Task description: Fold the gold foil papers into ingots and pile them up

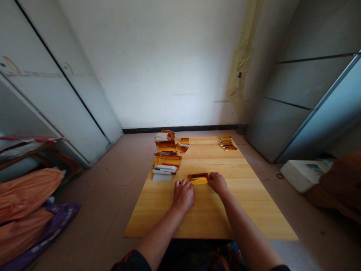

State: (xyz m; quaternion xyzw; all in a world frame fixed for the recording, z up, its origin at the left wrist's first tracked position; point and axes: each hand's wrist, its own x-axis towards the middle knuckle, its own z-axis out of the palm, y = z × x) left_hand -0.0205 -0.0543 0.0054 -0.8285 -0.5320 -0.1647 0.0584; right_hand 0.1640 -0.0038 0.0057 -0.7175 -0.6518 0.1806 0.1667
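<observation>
Right hand [218, 182] pinching gold piece [199, 180] at right end, on table [220, 220]; left hand [184, 195] curled at left end, grip hard to tell.

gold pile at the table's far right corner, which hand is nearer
Right. The right hand is short of the pile, to its left; the left hand is farther left.

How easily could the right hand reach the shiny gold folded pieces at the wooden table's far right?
Probably yes: only flat wooden tabletop shows between the right hand and those folded pieces, though leaning might be needed.
</observation>
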